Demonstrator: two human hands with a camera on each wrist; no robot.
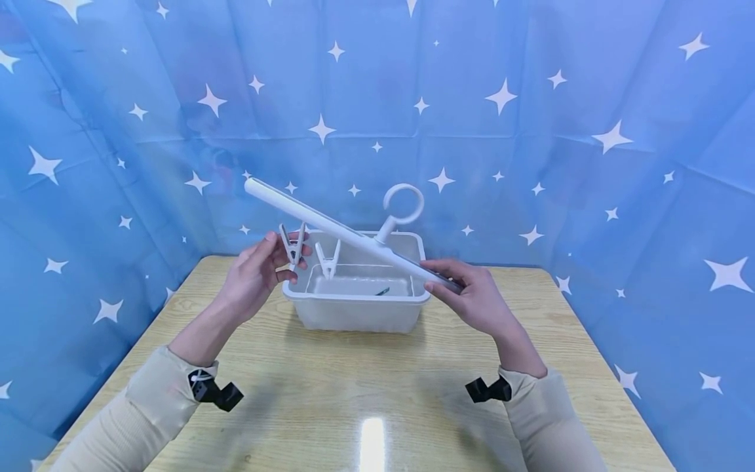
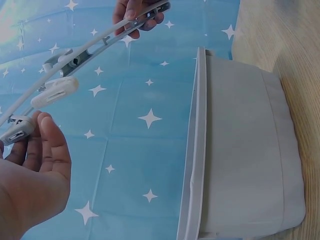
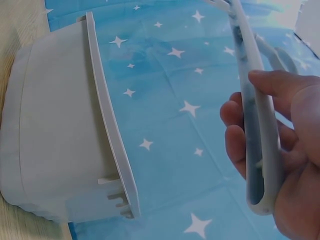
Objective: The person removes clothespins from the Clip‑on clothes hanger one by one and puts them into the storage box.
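A white clip hanger (image 1: 348, 231) with a ring-shaped hook (image 1: 406, 204) is held in the air, slanting down to the right. My right hand (image 1: 472, 295) grips its lower right end, thumb on the near side and fingers behind, as the right wrist view shows on the bar (image 3: 260, 140). With the thumb and fingers of my left hand (image 1: 256, 272) I hold a white clip (image 1: 293, 244) under the bar's raised left part. A second clip (image 1: 328, 261) hangs from the hanger beside it, seen also as a white clip (image 2: 55, 93) in the left wrist view.
Below the hanger stands a white plastic basin (image 1: 356, 314) on a wooden table (image 1: 330, 393). Inside it lies a small dark green thing (image 1: 383, 291). A blue curtain (image 1: 472, 157) with white stars surrounds the table at the back and sides.
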